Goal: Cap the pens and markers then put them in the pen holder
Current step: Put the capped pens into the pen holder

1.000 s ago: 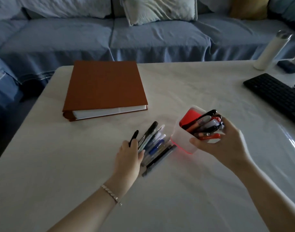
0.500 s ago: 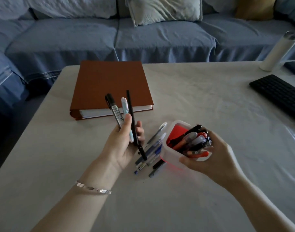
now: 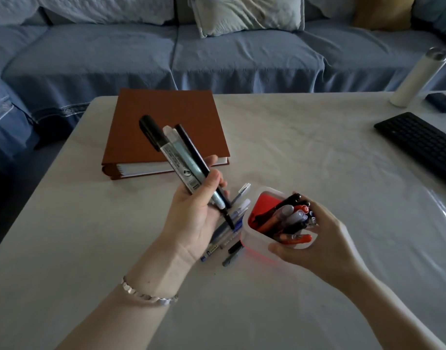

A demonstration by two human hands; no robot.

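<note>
Seen from the head view, the left hand (image 3: 194,223) is holding three pens (image 3: 176,160) in a closed grip. They are a black-capped marker, a pale pen and a thin black one, raised above the desk (image 3: 318,152) and slanting toward its far left corner. The right hand (image 3: 315,246) is wrapping its grip round the pen holder (image 3: 252,239), which is tilted, crowded with pens and around the desk's middle. Loose pens (image 3: 239,205) are lying just beside the holder, partly under the left hand. A brown binder (image 3: 166,122) is sitting near the far left corner.

just the one wide-angle cam here, worn on the head, looking forward and down across the tabletop (image 3: 305,152) toward the sofa (image 3: 242,59) at the far edge, with the left grip (image 3: 196,215) and right grip (image 3: 318,241) close up below it
</note>
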